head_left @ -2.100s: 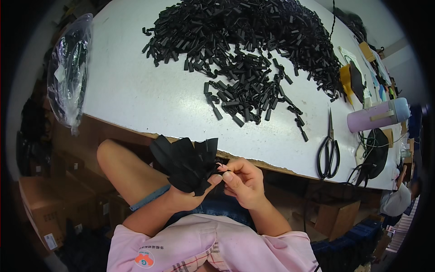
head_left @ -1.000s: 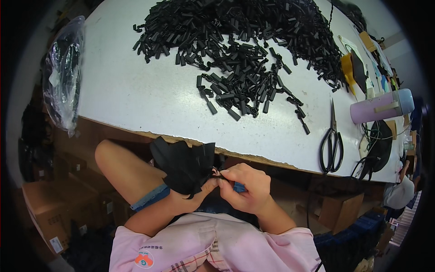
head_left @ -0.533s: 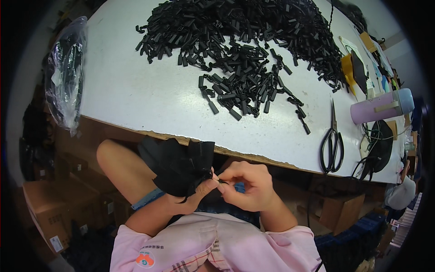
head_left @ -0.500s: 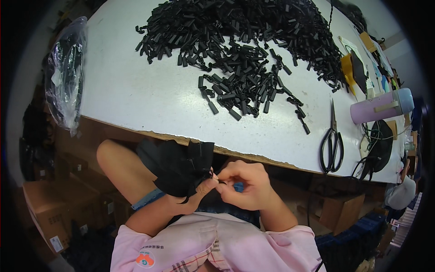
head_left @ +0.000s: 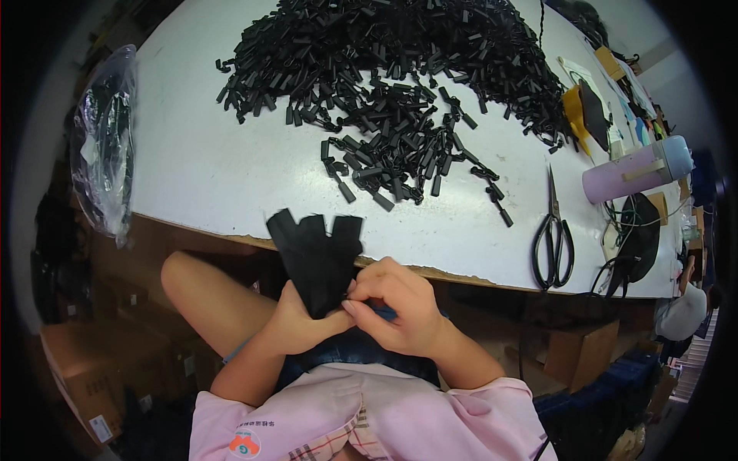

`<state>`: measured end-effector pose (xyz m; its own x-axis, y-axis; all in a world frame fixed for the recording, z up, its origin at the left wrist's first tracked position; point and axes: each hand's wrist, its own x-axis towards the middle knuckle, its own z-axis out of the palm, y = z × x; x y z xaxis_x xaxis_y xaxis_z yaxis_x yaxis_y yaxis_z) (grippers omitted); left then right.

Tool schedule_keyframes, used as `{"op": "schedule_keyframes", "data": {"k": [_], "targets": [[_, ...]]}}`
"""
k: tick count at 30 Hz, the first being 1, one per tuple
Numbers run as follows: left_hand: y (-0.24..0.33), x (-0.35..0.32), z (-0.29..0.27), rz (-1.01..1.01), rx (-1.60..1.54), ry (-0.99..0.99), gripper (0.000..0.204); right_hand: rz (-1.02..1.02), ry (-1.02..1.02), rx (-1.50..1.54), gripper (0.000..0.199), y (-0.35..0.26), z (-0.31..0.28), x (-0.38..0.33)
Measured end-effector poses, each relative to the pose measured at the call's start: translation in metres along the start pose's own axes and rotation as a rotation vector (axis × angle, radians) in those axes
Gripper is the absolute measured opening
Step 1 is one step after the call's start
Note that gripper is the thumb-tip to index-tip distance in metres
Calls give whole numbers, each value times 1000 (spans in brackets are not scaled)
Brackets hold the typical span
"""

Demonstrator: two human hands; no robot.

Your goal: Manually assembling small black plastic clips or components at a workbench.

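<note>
My left hand (head_left: 298, 329) is closed on the lower part of a black cloth piece (head_left: 317, 265) that fans out into several flat, finger-like flaps. The cloth stands up just in front of the table edge, over my lap. At its lower right side my right hand (head_left: 401, 307) is closed in a pinch, thumb against forefinger. A small dark bit shows at those fingertips, too small to name. Past the edge, on the white table (head_left: 200, 161), lies a loose cluster of black cord pulls with oblong ends (head_left: 400, 142). It runs into a large heap of the same (head_left: 400, 46).
Black-handled scissors (head_left: 552, 250) lie on the right, near a lilac bottle (head_left: 630, 175) with a blue lid. A clear plastic bag with dark contents (head_left: 106, 154) hangs over the left edge. Cardboard boxes (head_left: 81, 376) stand below at left; another box (head_left: 582, 357) is under the table's right.
The black cloth has turned more upright, with its flaps now spread upward. My left hand's grip has shifted slightly left; my right hand has moved a little left. The whole view has shifted slightly.
</note>
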<state>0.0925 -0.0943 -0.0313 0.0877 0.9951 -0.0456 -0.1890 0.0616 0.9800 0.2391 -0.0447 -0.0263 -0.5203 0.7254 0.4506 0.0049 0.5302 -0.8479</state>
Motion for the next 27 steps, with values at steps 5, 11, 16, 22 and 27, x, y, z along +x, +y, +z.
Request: {"op": "schedule_keyframes", "data": {"k": [5,11,16,22,27], "targets": [[1,-3,-2,-92,-229,29,19,532,-23,590,7,-3,-4,-10],[-14,-11,2,88,146,164,14,434,30,526,9,1,5,-11],[-12,-8,-11,618,516,35,15,859,-75,968,6,2,6,3],[-7,-5,-4,39,-277,288,22,-76,122,-942,23,25,5,61],[-12,-8,-15,24,-209,372,19,-136,61,-968,22,25,-12,45]]}}
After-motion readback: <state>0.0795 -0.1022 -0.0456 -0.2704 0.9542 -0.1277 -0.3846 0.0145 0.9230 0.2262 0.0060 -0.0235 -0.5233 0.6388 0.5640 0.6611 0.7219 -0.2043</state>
